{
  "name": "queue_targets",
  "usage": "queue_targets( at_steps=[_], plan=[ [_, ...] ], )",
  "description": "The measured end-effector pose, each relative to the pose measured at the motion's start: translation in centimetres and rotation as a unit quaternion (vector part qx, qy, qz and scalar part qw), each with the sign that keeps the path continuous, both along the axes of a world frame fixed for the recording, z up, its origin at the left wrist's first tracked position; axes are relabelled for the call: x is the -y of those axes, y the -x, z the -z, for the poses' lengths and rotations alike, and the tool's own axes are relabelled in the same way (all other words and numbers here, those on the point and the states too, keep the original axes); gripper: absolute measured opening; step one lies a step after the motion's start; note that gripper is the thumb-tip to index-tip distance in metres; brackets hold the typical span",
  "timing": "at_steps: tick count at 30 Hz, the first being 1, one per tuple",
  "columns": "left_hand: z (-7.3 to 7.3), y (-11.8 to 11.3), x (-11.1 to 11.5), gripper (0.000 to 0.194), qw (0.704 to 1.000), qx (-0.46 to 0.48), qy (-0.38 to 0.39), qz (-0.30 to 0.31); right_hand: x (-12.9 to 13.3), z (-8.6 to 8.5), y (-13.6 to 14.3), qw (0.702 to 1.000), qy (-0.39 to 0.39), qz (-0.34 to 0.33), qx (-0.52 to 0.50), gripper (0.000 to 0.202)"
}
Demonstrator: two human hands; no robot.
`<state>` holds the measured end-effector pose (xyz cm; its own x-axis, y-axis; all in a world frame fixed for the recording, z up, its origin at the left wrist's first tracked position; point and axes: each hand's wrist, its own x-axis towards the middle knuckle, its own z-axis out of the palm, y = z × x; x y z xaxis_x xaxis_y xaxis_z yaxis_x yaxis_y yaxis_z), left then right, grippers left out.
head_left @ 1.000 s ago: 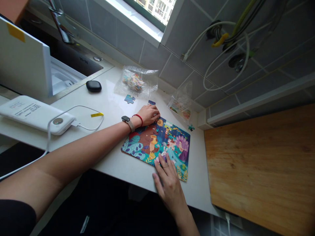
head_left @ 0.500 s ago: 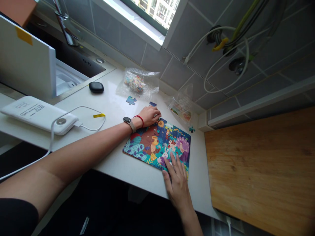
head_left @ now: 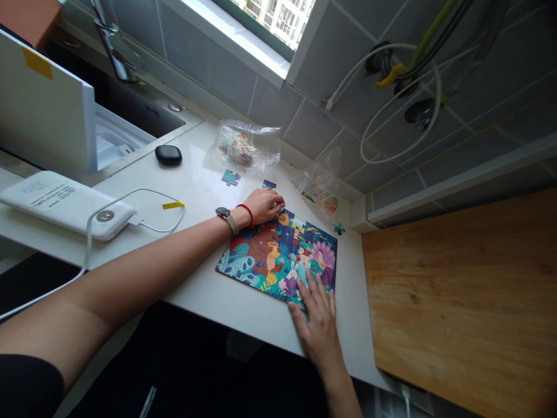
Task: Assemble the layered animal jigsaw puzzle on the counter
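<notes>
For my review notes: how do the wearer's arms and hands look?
The left arm shows a black sleeve at the frame's edge, then a smartwatch with dark face and pale strap, and a thin red bracelet. No watch or bracelet shows on the right wrist.

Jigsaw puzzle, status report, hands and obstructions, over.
Left hand at upper edge, right hand over lower right. Puzzle flat on counter. Left hand and wrist hiding upper-left part.

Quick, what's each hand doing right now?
Left hand: curled at the puzzle; whether it holds anything cannot be told.
Right hand: open, resting on the puzzle.
</notes>
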<state>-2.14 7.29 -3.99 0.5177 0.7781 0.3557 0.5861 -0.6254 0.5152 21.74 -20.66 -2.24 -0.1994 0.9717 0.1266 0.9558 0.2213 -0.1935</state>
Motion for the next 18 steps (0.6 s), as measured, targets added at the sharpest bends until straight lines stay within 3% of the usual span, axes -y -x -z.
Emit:
queue_targets(
  at_steps=[9,13,16,18],
  plan=[
    [0.1,0.4,-0.5,0.033,0.999,0.041,0.018,-0.004,-0.3,0.1,-0.3,1.0,0.0,-0.02,0.002,0.058],
    [-0.1,1.0,-1.1,0.045,0.995,0.088,0.036,-0.041,-0.3,0.3,-0.2,1.0,0.001,-0.022,0.004,0.058],
    [-0.2,1.3,-1.5,0.059,0.962,0.224,0.112,-0.105,-0.4,0.2,0.0,1.0,0.005,-0.026,0.007,0.06],
    [-0.3,1.4,-1.8,0.066,0.907,0.348,0.187,-0.144,-0.5,0.1,0.1,1.0,0.006,-0.024,0.004,0.061]
  ],
)
